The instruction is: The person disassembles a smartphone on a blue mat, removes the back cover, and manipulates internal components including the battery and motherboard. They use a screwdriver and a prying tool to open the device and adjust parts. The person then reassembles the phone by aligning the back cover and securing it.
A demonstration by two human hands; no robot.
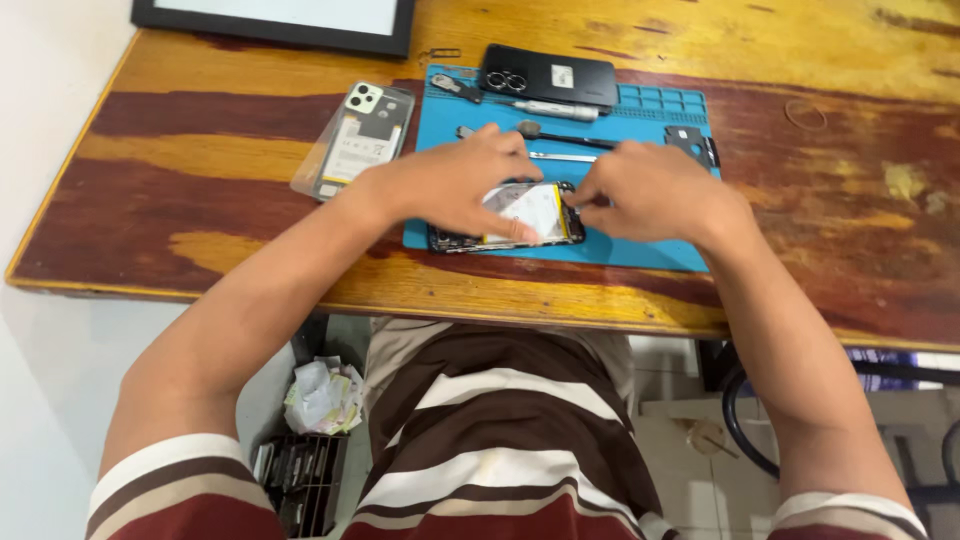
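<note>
Opened phone (520, 213) at frame centre, flat on the blue mat (640, 250), long axis running left-right, insides and pale battery face up. Both hands on it from either end. Left hand (455, 185) draped over the left half, fingers pressed down on the battery area, thumb side toward the near edge; holding it flat, not lifting. Right hand (655, 190) at the right end, fingertips pinched together at the phone's right edge; something small possibly between them, can't tell. Right hand nearer the working end; left only bracing.

Near edge of the phone close to the mat's near edge, table (200, 200) edge just beyond. Little room toward the body. More room up-frame: tweezers (560, 156) and a thin tool (565, 138) lying left-right just above the hands, screwdriver (555, 108) past them, then a black phone (548, 78) at the mat's top edge. Small black part (690, 143) upper right of the right hand. Clear case with a back cover (355, 140) off the mat, upper left. Dark-framed board (275, 20) at the top left.
</note>
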